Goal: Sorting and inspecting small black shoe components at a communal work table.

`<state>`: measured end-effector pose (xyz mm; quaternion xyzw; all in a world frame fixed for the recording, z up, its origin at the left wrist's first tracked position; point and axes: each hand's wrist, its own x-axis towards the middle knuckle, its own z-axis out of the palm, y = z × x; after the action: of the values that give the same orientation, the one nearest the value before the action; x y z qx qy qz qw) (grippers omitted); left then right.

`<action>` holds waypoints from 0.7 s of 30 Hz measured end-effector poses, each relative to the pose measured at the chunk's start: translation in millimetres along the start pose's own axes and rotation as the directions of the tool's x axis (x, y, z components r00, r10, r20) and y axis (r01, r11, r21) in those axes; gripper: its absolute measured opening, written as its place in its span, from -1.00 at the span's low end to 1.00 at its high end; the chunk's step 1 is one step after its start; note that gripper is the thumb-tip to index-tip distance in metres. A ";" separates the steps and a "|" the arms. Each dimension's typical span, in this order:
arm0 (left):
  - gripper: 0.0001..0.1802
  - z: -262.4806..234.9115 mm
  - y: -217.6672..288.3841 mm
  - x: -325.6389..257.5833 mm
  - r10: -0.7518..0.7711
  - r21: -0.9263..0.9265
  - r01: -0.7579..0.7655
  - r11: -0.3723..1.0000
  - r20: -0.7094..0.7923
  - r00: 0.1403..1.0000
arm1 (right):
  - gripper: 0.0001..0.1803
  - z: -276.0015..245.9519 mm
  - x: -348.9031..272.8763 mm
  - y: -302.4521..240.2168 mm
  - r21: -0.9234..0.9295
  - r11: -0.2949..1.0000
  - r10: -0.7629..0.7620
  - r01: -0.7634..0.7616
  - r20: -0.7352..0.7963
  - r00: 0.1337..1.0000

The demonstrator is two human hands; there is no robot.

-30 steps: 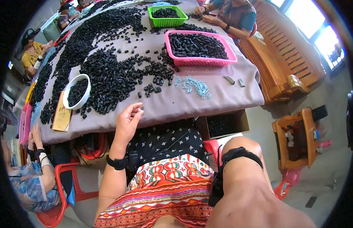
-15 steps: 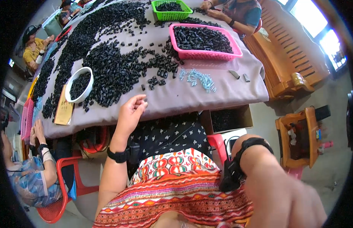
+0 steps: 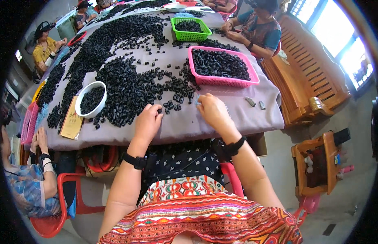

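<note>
The left hand point(image 3: 147, 122) pinched one black piece point(image 3: 159, 110), the right hand point(image 3: 211, 110) held something small, and at twelve o'clock a big black pile point(image 3: 128, 87) waited beside the pink basket point(image 3: 254, 80), already full.

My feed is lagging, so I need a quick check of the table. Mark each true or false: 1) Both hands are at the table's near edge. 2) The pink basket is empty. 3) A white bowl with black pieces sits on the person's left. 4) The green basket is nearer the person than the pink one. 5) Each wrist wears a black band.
1) True: the left hand and the right hand rest on the grey cloth by the loose black pieces.
2) False: the pink basket holds black pieces.
3) True: the white bowl.
4) False: the green basket lies farther off.
5) True.
</note>
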<state>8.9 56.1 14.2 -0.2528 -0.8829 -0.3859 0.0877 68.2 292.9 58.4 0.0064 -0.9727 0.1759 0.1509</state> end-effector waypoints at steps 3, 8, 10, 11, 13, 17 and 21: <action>-0.78 1.8 -0.8 3.2 -0.037 0.033 0.037 0.999 0.004 0.999 | -0.81 29.5 9.9 10.3 -0.044 0.999 0.017 -0.017 -0.009 1.000; -0.81 3.3 -10.8 7.3 -0.043 0.046 0.043 0.998 -0.020 0.999 | -0.88 39.1 14.4 10.4 -0.113 0.993 0.039 -0.044 -0.050 0.998; -0.81 5.9 -14.8 9.7 -0.012 0.033 0.015 0.999 -0.078 0.997 | -0.89 37.0 17.3 12.3 -0.117 0.992 0.035 -0.043 -0.068 0.997; -0.81 6.8 -16.5 6.9 -0.019 0.050 0.022 0.999 -0.058 0.998 | -0.90 41.0 15.8 15.7 -0.116 0.992 0.044 -0.052 -0.075 0.996; -0.80 4.3 -17.8 4.5 -0.036 0.068 0.039 0.997 -0.053 0.998 | -0.90 40.6 13.4 11.2 -0.114 0.992 0.036 -0.045 -0.076 0.996; -0.78 1.5 -23.0 8.0 -0.042 0.069 0.039 0.997 0.049 0.998 | -0.87 40.8 15.3 14.4 -0.166 0.985 0.035 -0.040 -0.037 0.999; -0.82 2.6 -22.9 6.4 -0.093 0.045 0.092 0.995 0.033 0.995 | -0.88 38.9 20.0 16.3 -0.167 0.986 0.022 -0.026 -0.023 0.999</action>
<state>-8.2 47.2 0.1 -0.2165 -0.9032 -0.3657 0.0596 36.7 295.7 24.0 -0.0199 -0.9824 0.0958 0.1589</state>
